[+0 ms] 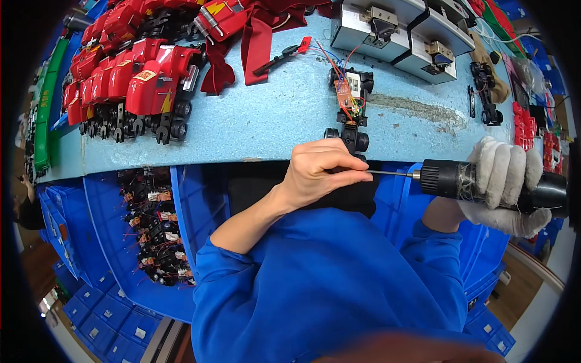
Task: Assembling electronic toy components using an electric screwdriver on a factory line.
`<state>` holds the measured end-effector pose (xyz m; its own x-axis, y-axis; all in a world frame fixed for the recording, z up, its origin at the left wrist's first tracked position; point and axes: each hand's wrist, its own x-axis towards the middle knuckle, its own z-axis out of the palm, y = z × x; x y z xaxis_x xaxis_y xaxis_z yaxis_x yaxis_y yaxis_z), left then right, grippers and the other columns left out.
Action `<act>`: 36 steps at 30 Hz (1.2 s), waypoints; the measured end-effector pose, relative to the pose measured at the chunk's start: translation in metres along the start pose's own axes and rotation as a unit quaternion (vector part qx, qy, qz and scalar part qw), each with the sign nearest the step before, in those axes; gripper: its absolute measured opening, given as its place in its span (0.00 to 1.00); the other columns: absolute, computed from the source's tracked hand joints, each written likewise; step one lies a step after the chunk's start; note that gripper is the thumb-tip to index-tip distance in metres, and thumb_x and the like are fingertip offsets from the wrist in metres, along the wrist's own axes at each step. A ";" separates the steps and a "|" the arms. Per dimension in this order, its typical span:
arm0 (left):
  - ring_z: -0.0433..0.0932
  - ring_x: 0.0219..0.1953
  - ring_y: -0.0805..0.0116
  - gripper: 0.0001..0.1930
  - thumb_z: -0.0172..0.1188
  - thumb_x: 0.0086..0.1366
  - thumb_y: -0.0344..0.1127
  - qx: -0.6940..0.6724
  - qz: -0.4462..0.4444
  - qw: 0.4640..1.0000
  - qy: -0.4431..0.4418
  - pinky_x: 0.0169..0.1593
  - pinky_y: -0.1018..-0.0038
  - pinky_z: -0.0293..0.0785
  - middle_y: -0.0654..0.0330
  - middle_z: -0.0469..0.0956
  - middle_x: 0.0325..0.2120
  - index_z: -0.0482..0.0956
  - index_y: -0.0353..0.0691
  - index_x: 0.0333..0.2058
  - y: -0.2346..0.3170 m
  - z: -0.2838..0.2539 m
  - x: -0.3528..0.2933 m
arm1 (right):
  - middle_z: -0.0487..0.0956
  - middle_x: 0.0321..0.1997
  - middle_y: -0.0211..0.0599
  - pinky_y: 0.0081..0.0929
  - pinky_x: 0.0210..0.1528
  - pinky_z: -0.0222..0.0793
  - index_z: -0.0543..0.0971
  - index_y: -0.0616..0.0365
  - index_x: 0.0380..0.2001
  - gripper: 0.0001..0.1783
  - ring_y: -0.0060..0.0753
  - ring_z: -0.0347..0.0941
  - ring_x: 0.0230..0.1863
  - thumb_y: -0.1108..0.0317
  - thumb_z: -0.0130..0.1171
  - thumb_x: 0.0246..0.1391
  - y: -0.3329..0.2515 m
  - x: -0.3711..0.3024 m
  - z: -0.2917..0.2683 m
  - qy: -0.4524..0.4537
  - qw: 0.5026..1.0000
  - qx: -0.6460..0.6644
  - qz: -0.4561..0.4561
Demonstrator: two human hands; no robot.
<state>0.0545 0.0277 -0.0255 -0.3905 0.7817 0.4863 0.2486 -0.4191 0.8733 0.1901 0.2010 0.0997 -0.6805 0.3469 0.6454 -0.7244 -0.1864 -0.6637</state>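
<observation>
In my gloved right hand (pixel 505 175) is a black electric screwdriver (pixel 448 180), held level with its long thin bit pointing left. My bare left hand (pixel 318 166) has thumb and forefinger pinched together at the bit's tip. Whatever lies between those fingertips is too small to make out. Just beyond the left hand, a black toy vehicle chassis (pixel 350 130) lies at the table's near edge. It carries a circuit board (pixel 345 94) and coloured wires. Those wires run to a small black part with a red end (pixel 284 57).
Red toy truck cabs (pixel 148 85) stand in rows at the left, with red cloth (pixel 257 51) beside them. A metal fixture with clamps (pixel 396 36) occupies the back. Another chassis (pixel 484 91) lies at the right. Below the table edge, a blue bin (pixel 109 242) holds several wired chassis.
</observation>
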 end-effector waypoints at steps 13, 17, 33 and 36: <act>0.66 0.19 0.79 0.10 0.57 0.60 0.35 -0.518 -0.286 0.799 0.106 0.22 0.83 0.60 0.62 0.72 0.16 0.69 0.41 0.22 -0.009 0.022 -0.014 | 0.73 0.21 0.26 0.18 0.23 0.73 0.67 0.50 0.27 0.19 0.21 0.73 0.20 0.48 0.57 0.42 0.004 -0.006 -0.002 0.024 0.996 -0.016 -0.080; 0.60 0.20 0.77 0.17 0.51 0.61 0.49 -0.682 -0.357 0.631 0.096 0.23 0.82 0.56 0.64 0.68 0.14 0.68 0.43 0.21 -0.007 0.024 -0.010 | 0.72 0.21 0.25 0.18 0.23 0.73 0.67 0.49 0.27 0.20 0.21 0.72 0.19 0.46 0.57 0.42 0.016 -0.005 0.004 -0.010 0.996 -0.028 -0.085; 0.63 0.19 0.78 0.15 0.53 0.61 0.47 -0.671 -0.410 0.601 0.141 0.22 0.82 0.57 0.64 0.70 0.15 0.68 0.45 0.21 -0.001 0.031 -0.005 | 0.70 0.20 0.25 0.19 0.23 0.73 0.64 0.49 0.29 0.23 0.21 0.72 0.18 0.44 0.56 0.44 0.027 -0.006 0.006 -0.019 0.993 -0.079 -0.091; 0.66 0.19 0.78 0.14 0.55 0.61 0.45 -0.655 -0.410 0.613 0.162 0.22 0.82 0.58 0.64 0.70 0.15 0.68 0.44 0.22 -0.004 0.034 -0.006 | 0.70 0.20 0.25 0.19 0.22 0.72 0.63 0.49 0.28 0.23 0.21 0.72 0.18 0.44 0.58 0.43 0.027 -0.005 0.007 -0.044 0.993 -0.077 -0.077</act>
<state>0.0859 0.0406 -0.0329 -0.1161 0.9341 -0.3376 -0.9924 -0.1234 -0.0001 0.1727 0.1880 0.0812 -0.5744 0.2771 0.7703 -0.8002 0.0083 -0.5997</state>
